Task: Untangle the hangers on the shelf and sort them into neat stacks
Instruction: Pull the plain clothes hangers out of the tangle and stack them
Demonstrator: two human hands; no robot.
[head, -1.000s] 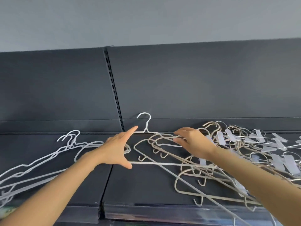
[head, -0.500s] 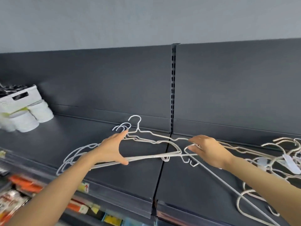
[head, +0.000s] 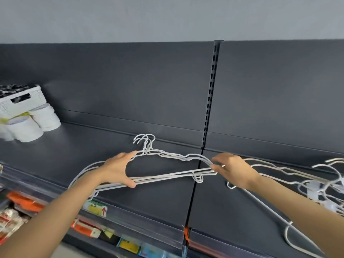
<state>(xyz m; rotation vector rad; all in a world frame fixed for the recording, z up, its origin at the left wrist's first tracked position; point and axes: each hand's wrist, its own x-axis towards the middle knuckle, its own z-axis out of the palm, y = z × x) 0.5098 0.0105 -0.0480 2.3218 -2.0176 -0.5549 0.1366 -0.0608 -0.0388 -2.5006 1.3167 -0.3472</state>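
The left hand (head: 119,170) is spread wide across a stack of white wire hangers (head: 167,176). Its fingers reach up and forward, the fingertips touching the upper shoulder wires just below the bunched hooks, while the thumb is stretched away from them and presses on the bundle of bottom bars. The hangers' whole height sits in the span between thumb and fingers. The palm faces down and the wrist is nearly straight, with the bare forearm running back toward the lower left. The right hand (head: 234,170) is curled at the stack's other end, its bent fingertips and thumb pinching the point where the shoulder wires turn down into the bottom bars. Its knuckles are raised, and the forearm slopes away to the lower right. The stack lies between the two hands on the dark shelf (head: 149,202), hooks pointing toward the back panel and its right end crossing the seam between two shelf boards. Beyond the right wrist and under that forearm lie the tangled hangers (head: 312,191), some with pale clips, apart from the stack. A slotted upright (head: 212,90) rises behind the pinching fingers. Far to the left of the spread hand stand a white basket (head: 20,101) and white rolls (head: 35,125).
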